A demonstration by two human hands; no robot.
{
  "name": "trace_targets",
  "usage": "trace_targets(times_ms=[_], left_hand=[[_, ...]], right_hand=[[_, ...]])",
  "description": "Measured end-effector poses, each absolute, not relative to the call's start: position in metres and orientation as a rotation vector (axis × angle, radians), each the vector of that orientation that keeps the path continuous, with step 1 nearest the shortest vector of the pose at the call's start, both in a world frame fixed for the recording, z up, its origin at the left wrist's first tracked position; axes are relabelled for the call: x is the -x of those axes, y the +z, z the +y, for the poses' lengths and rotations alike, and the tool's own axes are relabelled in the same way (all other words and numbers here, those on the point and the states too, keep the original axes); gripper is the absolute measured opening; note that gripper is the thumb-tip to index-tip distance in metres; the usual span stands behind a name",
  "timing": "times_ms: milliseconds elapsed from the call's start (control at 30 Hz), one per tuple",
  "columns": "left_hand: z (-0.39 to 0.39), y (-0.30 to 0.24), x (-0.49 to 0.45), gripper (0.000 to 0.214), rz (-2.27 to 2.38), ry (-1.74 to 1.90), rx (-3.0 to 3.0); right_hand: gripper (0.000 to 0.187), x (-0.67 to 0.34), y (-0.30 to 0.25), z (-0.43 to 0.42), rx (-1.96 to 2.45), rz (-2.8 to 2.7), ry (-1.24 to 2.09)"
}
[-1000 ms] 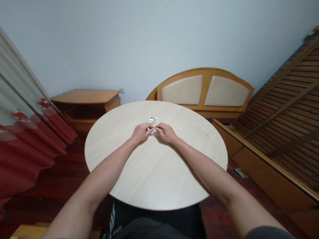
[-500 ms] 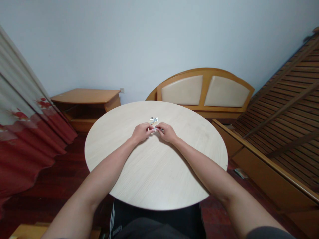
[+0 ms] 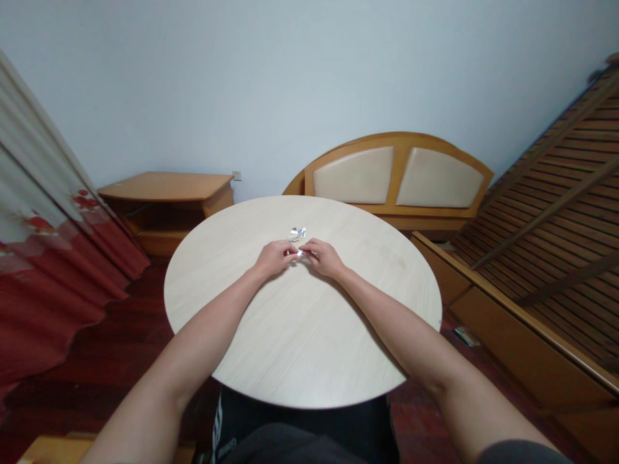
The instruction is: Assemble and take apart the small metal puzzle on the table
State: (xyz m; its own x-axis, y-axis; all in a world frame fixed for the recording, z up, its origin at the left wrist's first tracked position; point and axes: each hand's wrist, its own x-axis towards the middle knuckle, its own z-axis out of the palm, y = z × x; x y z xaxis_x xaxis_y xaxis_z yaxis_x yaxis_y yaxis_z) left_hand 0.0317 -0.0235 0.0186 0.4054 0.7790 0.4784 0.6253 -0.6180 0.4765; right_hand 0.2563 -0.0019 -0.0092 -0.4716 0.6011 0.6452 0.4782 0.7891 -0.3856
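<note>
My left hand (image 3: 278, 256) and my right hand (image 3: 323, 256) meet above the middle of a round, pale wood-grain table (image 3: 290, 348). Between their fingertips is a small shiny silvery-white piece (image 3: 300, 253), pinched from both sides; its exact kind is too small to make out. Just beyond the hands lies a little heap of shiny silver pieces (image 3: 298, 234), with something yellowish at its near edge. Both hands have thumb and fingers closed together, and part of the held piece is hidden by them.
Behind the table stand a low wooden cabinet (image 3: 169, 185) on the left and a padded headboard (image 3: 355, 175) against the wall. A red and white curtain (image 3: 62, 258) hangs at the left. Wooden slats (image 3: 556, 206) and a bed rail (image 3: 512, 328) are on the right.
The fingers have shifted slightly around the small silvery piece, and more of its bright surface shows between the fingertips. The arms and the heap stay where they were.
</note>
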Motion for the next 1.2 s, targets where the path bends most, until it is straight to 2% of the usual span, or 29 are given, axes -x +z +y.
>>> trace_targets(times_ms=[600,1200], left_hand=[[-0.0258,0.0193,-0.0317,0.011,1.232,0.982,-2.478],[-0.0273,0.0202,-0.0341,0.015,1.306,1.041,-2.453]], right_hand=[[0.024,-0.2571,-0.0077,-0.003,0.831,-2.164,0.157],[0.014,-0.2551,-0.0015,-0.0081,0.871,-2.174,0.146]])
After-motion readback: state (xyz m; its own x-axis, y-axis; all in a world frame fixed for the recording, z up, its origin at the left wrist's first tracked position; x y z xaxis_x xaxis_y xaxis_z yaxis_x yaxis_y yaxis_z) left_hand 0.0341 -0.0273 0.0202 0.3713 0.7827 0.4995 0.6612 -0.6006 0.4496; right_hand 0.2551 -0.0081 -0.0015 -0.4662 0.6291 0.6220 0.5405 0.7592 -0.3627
